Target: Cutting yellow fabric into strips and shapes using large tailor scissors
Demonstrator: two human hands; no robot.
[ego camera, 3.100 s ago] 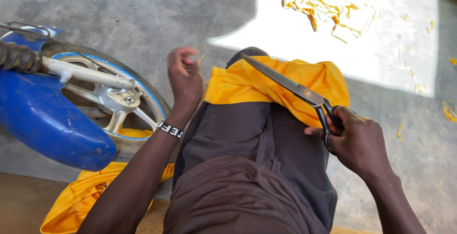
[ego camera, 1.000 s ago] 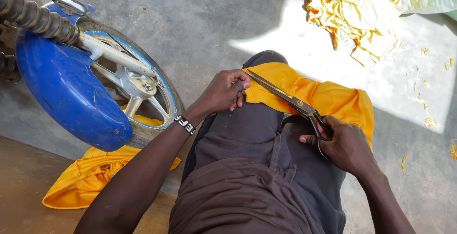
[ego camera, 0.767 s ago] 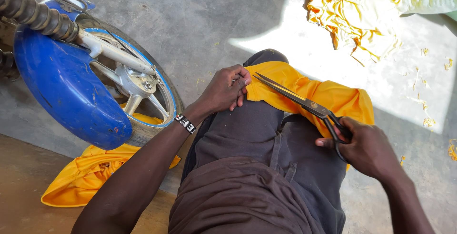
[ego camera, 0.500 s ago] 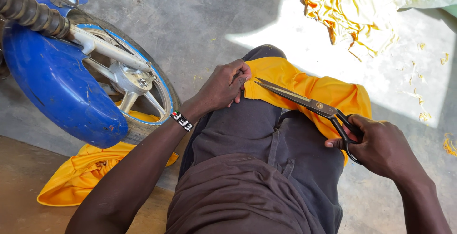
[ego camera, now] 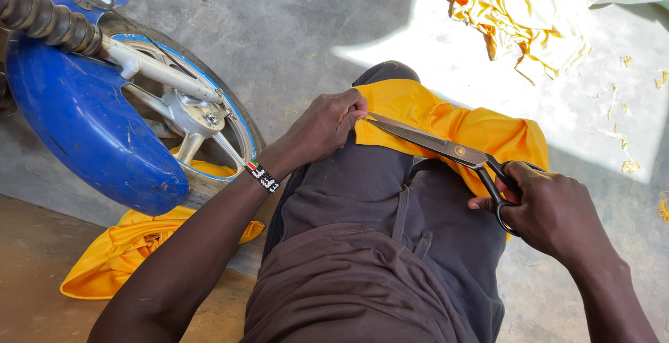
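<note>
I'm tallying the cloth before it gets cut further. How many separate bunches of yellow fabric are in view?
3: yellow fabric on the lap, yellow fabric on the floor under the blue wheel, and the scrap pile top right. The first two may join out of sight.

Right-hand fingers (ego camera: 512, 179) hidden in the scissors' handles (ego camera: 503, 193); motorcycle wheel (ego camera: 178, 116) cut off left.

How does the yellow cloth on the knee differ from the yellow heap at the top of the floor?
The yellow cloth on the knee is one smooth draped piece, pinched by the left hand with the scissors in the right hand at its edge. The yellow heap lies crumpled and ragged in sunlight, untouched. The cloth sits in shade on the leg; the heap rests on the concrete floor. Both are the same yellow.
</note>
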